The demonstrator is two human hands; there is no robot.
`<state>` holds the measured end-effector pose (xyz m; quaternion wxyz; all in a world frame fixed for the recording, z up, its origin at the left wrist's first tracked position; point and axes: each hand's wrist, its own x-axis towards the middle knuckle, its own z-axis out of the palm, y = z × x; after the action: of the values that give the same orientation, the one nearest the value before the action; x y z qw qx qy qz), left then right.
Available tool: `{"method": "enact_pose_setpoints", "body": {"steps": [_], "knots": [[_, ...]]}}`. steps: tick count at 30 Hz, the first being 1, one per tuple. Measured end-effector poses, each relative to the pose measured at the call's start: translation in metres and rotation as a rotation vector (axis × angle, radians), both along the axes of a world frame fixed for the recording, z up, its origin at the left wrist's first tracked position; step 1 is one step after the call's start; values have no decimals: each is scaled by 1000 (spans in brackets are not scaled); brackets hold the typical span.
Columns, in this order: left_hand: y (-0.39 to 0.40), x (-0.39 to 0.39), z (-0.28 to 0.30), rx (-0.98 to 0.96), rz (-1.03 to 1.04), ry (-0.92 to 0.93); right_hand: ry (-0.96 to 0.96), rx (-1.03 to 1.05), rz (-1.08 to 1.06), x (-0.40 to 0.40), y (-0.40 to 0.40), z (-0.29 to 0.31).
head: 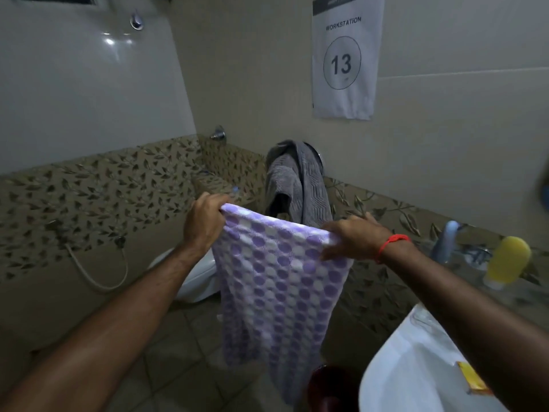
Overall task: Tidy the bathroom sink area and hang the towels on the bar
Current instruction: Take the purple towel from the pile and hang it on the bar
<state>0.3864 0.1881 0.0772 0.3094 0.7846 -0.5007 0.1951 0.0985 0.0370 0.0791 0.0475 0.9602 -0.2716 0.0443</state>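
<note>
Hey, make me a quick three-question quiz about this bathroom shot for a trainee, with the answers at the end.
1. True or false: the purple-and-white checked towel is held by the left hand alone.
2. Which towel already hangs by the wall? A) the grey towel B) a red towel C) a yellow towel
3. Fill in: the red band is on the ____ wrist.

Key
1. False: the right hand grips the other top corner, and the towel hangs down between both hands.
2. A
3. right
</note>
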Motion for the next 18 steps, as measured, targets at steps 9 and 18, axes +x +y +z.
{"method": "enact_pose_setpoints", "body": {"steps": [9,18], "knots": [[-26,10,31,-174,-161,-141,-62,96,-255,-7,-10,26],[-51,43,57,-351,-531,-337,-634,824,-199,-47,26,50]]}}
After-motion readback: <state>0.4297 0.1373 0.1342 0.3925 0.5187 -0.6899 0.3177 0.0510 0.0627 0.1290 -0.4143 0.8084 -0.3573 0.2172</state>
